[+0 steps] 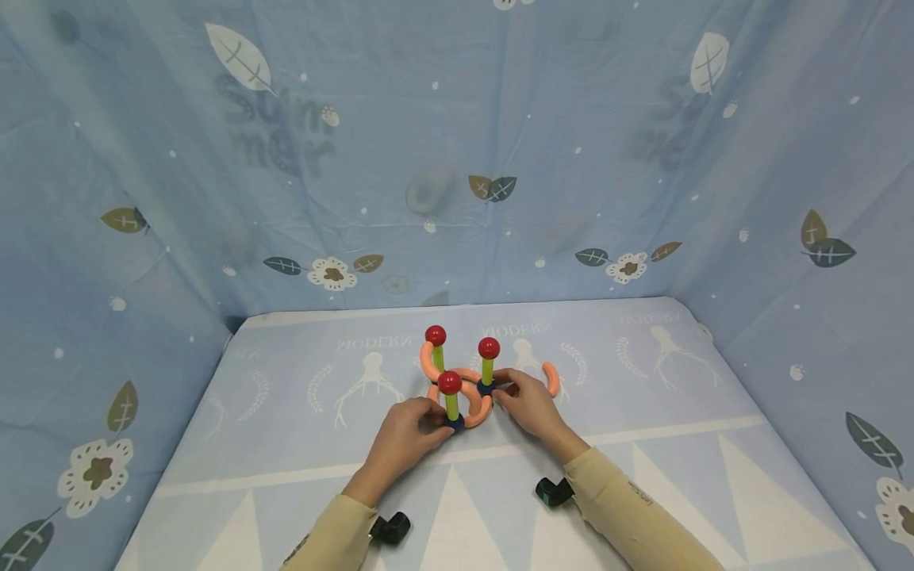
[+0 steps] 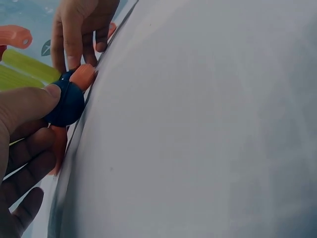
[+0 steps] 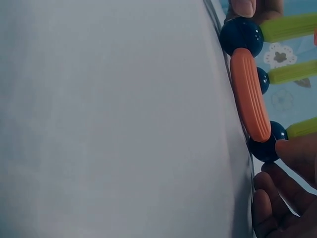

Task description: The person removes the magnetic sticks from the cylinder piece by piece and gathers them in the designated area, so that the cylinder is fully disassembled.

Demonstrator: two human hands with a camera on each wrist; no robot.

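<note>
Partly covered, two blue balls [image 2: 69,108] [image 3: 264,151] are pinched by the left hand [image 1: 407,432] and right hand [image 1: 531,404] respectively.

head view: from above, at person's side of table [image 1: 286,452], facing forward and down toward cloth backdrop [image 1: 571,119]; farthest, widest. left wrist view: close up on left hand [image 1: 407,434], scene turned sideways, table filling right. right wrist view: close up on right hand [image 1: 530,402], turned opposite way, table filling left. wrist views share both hands, blue balls [image 2: 68,105]; head view too, smaller.
</note>
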